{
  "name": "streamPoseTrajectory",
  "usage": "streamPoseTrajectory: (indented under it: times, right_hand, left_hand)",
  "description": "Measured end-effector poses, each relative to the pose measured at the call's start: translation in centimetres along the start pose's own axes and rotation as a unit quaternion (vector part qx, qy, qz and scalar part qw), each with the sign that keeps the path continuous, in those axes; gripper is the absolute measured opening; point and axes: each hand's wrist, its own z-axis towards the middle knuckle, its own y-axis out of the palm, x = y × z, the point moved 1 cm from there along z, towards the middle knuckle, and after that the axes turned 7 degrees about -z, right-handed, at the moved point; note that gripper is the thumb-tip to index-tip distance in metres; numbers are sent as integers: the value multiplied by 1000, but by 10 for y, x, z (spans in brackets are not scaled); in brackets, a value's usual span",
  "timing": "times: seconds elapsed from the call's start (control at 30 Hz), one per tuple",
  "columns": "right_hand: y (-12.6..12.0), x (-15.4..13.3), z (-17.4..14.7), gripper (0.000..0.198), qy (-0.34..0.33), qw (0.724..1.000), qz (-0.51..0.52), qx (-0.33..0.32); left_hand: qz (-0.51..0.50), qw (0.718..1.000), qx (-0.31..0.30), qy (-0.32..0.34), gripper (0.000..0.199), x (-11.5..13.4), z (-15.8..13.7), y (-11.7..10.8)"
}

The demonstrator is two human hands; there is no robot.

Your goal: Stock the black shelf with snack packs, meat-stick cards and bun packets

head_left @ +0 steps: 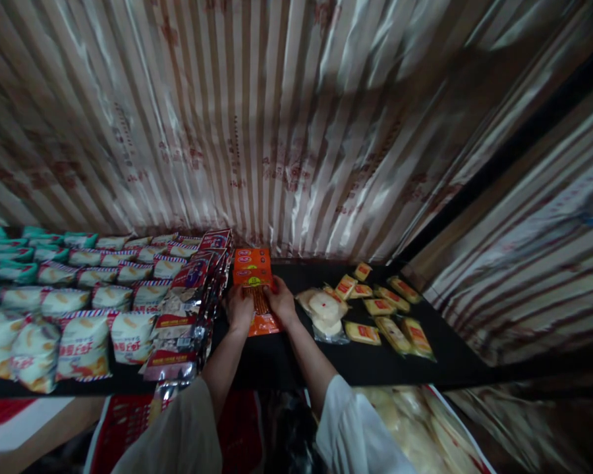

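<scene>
An orange snack packet (265, 324), with brown sticks showing through its clear window, lies on the black shelf between my hands. My left hand (240, 309) grips its left edge, fingers curled and partly hidden. On the opposite edge, my right hand (281, 303) is closed round the side of the same packet. More orange packaging (252, 255) shows just behind it, against the back. Close to my left hand runs a row of stacked dark red and silver packets (178, 336). To the right of my right hand lie clear-wrapped round white pieces (326, 313).
Puffy white snack bags (84, 342) stand in rows at left, with teal bags (17, 271) beyond. Several small yellow wrapped packs (363, 332) are scattered on the black shelf (286, 368) at right. Striped sheeting (286, 131) hangs behind; a dark bar (474, 171) slants at right.
</scene>
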Motion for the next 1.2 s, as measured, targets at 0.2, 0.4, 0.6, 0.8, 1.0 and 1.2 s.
streamPoseTrajectory:
  times: [0.2,0.4,0.6,0.8,1.0,1.2]
  right_hand:
    - [4,-7,1,40,-17,997,-79,6]
    - [6,-9,8,41,-27,993,-114,19]
    - [1,-18,11,40,-21,988,-151,5]
    - [0,-30,6,35,12,976,-214,-28]
    - [3,-38,-2,37,4,955,-296,-16]
    - [10,-29,-3,38,-65,945,-317,44]
  left_hand:
    - [111,994,-19,-17,44,3,-7,3]
    - [151,987,-8,49,42,-4,-25,9]
    - [164,981,6,106,49,-11,-34,14]
    - [168,980,-9,108,49,-15,-34,15]
    - [174,979,-12,103,47,-14,-35,14]
    - [174,980,2,95,47,-17,-32,18]
